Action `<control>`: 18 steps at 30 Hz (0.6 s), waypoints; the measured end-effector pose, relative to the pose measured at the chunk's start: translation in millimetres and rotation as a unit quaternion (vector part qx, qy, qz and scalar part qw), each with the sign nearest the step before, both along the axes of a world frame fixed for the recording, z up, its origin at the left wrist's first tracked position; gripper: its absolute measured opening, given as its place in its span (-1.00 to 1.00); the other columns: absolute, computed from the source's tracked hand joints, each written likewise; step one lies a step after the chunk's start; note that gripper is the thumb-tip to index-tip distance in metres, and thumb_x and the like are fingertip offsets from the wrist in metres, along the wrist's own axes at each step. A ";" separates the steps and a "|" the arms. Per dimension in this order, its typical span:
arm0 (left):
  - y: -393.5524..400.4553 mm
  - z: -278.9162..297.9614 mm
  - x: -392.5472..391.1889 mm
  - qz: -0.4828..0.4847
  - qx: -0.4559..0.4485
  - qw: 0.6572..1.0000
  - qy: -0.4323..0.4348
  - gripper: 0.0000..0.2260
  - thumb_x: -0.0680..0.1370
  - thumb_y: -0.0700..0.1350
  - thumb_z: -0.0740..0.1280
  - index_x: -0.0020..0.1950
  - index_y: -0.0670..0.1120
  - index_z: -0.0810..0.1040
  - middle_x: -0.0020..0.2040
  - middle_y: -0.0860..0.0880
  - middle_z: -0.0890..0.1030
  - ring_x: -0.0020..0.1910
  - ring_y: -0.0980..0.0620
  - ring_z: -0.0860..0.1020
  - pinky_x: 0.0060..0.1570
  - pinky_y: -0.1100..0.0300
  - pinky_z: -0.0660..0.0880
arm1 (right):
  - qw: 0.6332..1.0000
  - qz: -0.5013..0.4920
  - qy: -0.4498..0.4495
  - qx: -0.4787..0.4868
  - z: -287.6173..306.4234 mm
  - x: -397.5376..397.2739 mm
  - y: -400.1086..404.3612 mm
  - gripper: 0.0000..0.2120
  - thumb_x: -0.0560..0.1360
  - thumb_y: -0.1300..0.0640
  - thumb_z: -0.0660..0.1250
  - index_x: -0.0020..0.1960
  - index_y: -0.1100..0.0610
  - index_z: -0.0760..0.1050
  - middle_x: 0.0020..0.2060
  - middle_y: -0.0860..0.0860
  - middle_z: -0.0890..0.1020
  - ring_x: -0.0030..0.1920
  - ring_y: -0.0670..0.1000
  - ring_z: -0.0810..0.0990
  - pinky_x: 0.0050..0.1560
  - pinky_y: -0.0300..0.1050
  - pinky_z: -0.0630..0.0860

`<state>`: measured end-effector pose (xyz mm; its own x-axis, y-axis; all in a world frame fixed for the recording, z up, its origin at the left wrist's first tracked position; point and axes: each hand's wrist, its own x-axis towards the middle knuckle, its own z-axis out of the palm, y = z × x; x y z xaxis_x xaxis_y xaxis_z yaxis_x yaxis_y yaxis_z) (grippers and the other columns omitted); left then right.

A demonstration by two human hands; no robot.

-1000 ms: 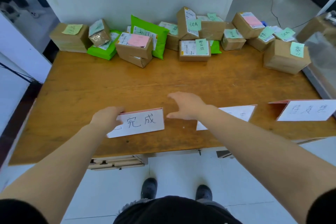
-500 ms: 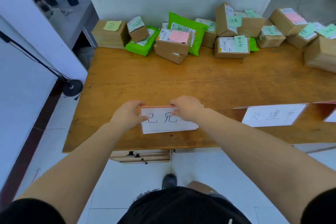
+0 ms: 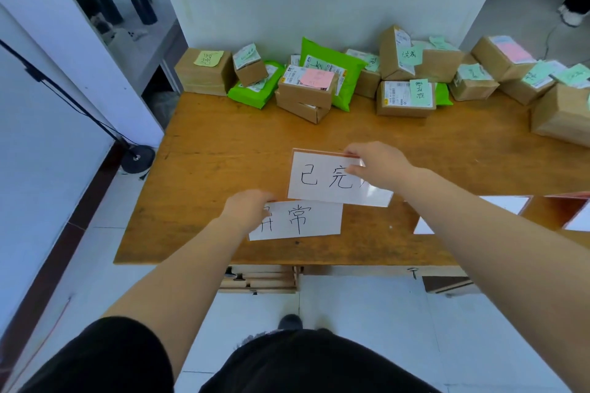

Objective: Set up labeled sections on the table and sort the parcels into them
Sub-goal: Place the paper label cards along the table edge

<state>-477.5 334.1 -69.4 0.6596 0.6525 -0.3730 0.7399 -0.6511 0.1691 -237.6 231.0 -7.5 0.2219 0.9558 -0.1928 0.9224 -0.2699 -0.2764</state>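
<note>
The card with the red edge (image 3: 332,180) is held by the right hand (image 3: 378,166), which pinches it at its upper right corner; the card is lifted a little over the wooden table (image 3: 223,143) and its long axis runs left to right, slightly tilted down to the right. Its lower edge overlaps the upper edge of a second card, the plain white card (image 3: 300,223), which lies flat near the front edge of the table with the same left-to-right axis. The left hand (image 3: 247,209) grips this white card at its left end, with the fingers curled over the paper. So the red-edged card lies behind and to the right of the white card, and each hand is nearer to its own card; I judge that the next move must separate them sideways. At the right, parts of two or three more cards (image 3: 507,206) are visible; I cannot tell the exact number. I count two cards in the hands. The parcels (image 3: 404,99) are all at the back of the table along the wall: about a dozen brown boxes and two or three green bags (image 3: 332,68), not yet sorted.
</note>
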 end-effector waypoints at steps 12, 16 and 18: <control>58.9 12.3 -85.1 0.063 0.033 0.997 -0.011 -0.73 0.56 -0.13 0.27 0.25 0.01 0.51 0.19 -0.03 0.57 0.10 -0.07 0.52 -0.01 0.07 0.51 | 1.000 -0.008 0.008 -0.008 -12.5 -47.2 22.8 -0.71 0.58 0.05 0.19 0.28 0.08 0.39 0.14 0.06 0.57 0.07 0.11 0.53 -0.05 -0.03 0.47; 87.0 10.7 -129.8 0.098 0.020 0.995 -0.009 -0.71 0.53 -0.15 0.31 0.26 -0.04 0.51 0.22 -0.06 0.55 0.17 -0.07 0.50 0.14 0.06 0.46 | 1.000 -0.014 0.010 -0.014 -20.4 -76.1 40.1 -0.74 0.58 0.07 0.19 0.25 0.10 0.40 0.13 0.07 0.57 0.09 0.13 0.52 -0.07 -0.06 0.44; 99.3 8.8 -146.8 0.107 0.009 0.994 -0.013 -0.69 0.53 -0.17 0.32 0.27 -0.06 0.50 0.24 -0.06 0.54 0.21 -0.07 0.48 0.19 0.06 0.43 | 1.000 -0.016 -0.002 -0.025 -24.5 -89.5 47.1 -0.73 0.58 0.07 0.19 0.26 0.10 0.40 0.14 0.06 0.57 0.10 0.12 0.51 -0.10 -0.08 0.41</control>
